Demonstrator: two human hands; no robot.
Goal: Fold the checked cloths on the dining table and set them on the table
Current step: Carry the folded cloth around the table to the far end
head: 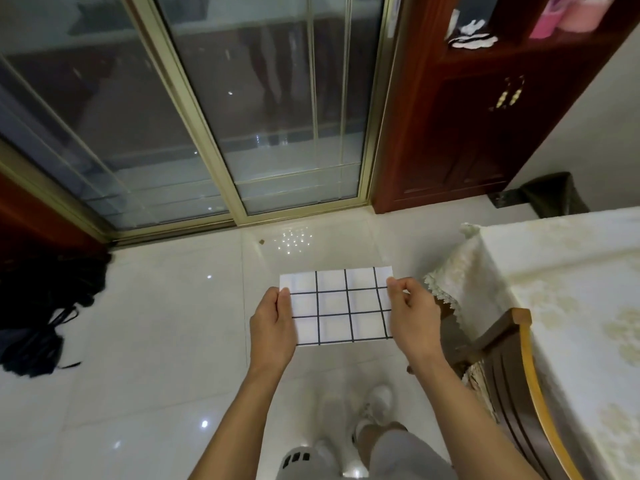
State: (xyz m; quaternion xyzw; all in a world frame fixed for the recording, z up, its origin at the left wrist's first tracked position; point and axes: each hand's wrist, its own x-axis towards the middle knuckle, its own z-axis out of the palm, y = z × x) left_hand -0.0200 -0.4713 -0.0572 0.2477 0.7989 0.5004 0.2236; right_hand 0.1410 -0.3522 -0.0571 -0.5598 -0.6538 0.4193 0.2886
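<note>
Head view: a folded checked cloth [341, 304] is held flat in the air above the tiled floor [166, 341], left of the table [571, 271]. Its left edge is pinched by the left hand [272, 329], its right edge by the right hand [414, 317].

side edges of the white black-gridded folded cloth [341, 306] hidden behind left hand [273, 327] and right hand [414, 318]. cream lace-covered dining table [568, 271] and brown wooden chair [512, 375] cut off at right edge. dark heap [38, 306] at left, blurred, unidentifiable.

White black-gridded cloth [341, 304], folded, held flat
</note>
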